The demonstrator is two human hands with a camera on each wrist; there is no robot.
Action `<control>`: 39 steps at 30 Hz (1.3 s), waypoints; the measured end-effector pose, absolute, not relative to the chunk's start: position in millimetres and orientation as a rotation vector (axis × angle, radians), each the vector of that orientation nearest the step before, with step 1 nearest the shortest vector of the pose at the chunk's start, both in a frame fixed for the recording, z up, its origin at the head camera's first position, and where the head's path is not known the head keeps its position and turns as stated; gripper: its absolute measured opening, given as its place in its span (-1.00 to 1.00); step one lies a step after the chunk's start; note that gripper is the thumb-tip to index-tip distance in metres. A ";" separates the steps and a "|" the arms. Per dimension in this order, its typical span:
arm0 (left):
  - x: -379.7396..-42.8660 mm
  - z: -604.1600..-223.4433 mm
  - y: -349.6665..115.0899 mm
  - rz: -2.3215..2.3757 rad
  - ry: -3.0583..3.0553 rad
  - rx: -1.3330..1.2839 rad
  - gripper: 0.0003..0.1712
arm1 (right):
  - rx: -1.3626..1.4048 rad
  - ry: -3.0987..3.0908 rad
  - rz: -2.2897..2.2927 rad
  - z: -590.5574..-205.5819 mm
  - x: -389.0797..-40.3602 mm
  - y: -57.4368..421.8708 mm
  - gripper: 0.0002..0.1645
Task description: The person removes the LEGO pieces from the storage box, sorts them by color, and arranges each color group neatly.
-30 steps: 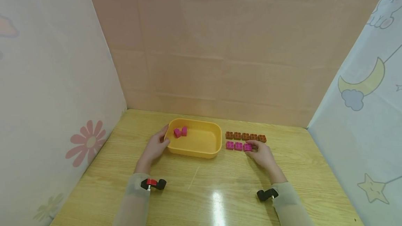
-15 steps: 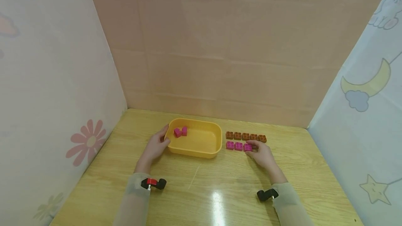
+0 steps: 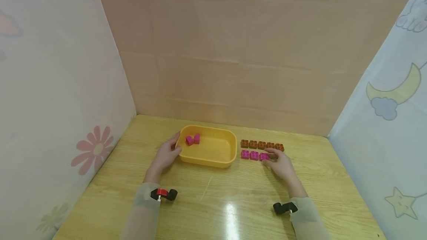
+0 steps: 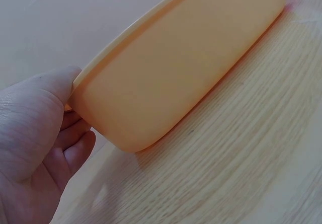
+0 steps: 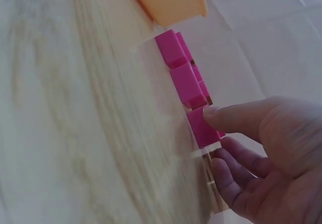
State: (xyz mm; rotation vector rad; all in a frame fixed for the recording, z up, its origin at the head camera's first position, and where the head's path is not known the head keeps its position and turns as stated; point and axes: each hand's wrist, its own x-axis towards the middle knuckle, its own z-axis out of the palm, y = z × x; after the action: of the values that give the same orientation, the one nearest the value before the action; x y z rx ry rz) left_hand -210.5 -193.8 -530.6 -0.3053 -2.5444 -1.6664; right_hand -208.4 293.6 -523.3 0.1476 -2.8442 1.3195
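My left hand [image 3: 166, 153] grips the left end of a yellow plastic tray [image 3: 207, 162], its thumb at the rim in the left wrist view. Two pink building bricks [image 3: 189, 140] lie inside the tray's left part. Right of the tray, three pink bricks [image 3: 254, 155] stand in a row, studs up. My right hand [image 3: 281, 164] is at the rightmost pink brick [image 5: 202, 127]. In the right wrist view its thumb tip touches or overlaps that brick's corner, while the other visible fingers sit loosely bent beside it. The index fingertip's contact is hidden there.
A row of several brown bricks [image 3: 253, 144] lies just behind the pink row, its right end close to my right fingers. The wooden table [image 3: 207, 203] is bounded by a tan back wall [image 3: 227, 84] and printed side walls.
My right fingers have drawn back slightly to the right from the end pink brick, which stays in the row. The left hand keeps its hold on the tray. The head view shifts slightly.
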 end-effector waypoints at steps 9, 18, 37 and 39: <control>-212.0 -533.1 -193.5 -1.649 -2.529 -0.313 -0.23 | 0.133 -2.715 1.520 -509.5 -207.3 276.4 -0.31; -210.3 -532.7 -193.5 -1.664 -2.520 -0.330 -0.22 | 0.122 -2.649 1.604 -499.3 -211.4 245.2 -0.32; -211.1 -531.4 -194.6 -1.646 -2.539 -0.322 -0.22 | 0.385 -2.442 1.915 -482.4 -227.1 149.2 -0.44; -211.8 -531.8 -194.0 -1.644 -2.539 -0.324 -0.22 | 0.411 -2.453 1.912 -481.7 -227.4 139.0 -0.45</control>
State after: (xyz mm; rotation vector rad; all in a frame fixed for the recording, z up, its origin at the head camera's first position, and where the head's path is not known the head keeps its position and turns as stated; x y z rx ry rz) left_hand -211.8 -194.0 -531.8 -0.3242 -2.5394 -1.6438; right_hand -227.4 139.0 -481.7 0.4113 -2.4530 1.9124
